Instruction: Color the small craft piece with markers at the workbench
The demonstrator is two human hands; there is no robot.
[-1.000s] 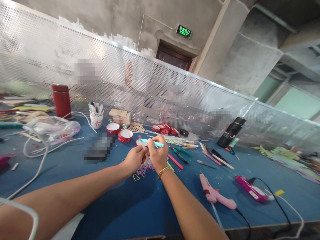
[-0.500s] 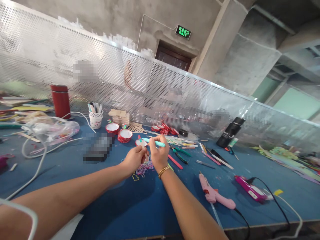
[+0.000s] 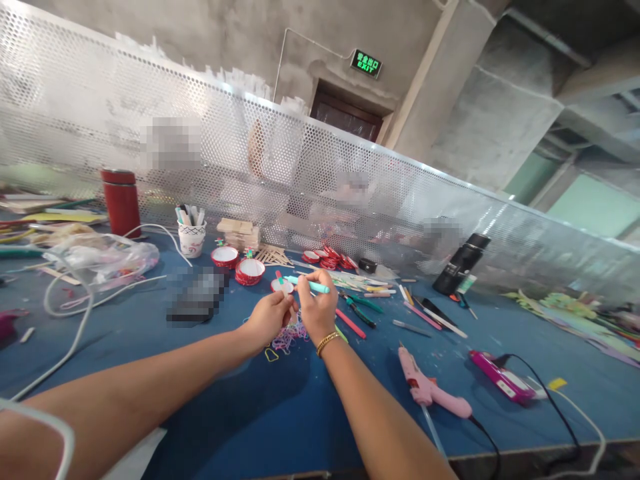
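Observation:
My right hand (image 3: 319, 310) is closed around a light teal marker (image 3: 320, 287), whose tip points left. My left hand (image 3: 269, 316) pinches a small wooden craft stick (image 3: 279, 276) with red and green colouring on its upper end. The marker tip is at the coloured part of the stick; whether they touch is too small to tell. Just behind the stick is a small red-rimmed white round piece (image 3: 289, 287), partly hidden by my fingers. Under my hands lies a pile of coloured clips (image 3: 290, 339).
Red-edged round dishes (image 3: 250, 270), a paper cup of pens (image 3: 192, 239) and a red thermos (image 3: 121, 203) stand toward the back left. Pliers (image 3: 359, 310), a red marker (image 3: 351, 323) and a pink glue gun (image 3: 425, 387) lie to the right. A white cable (image 3: 83, 327) loops at left.

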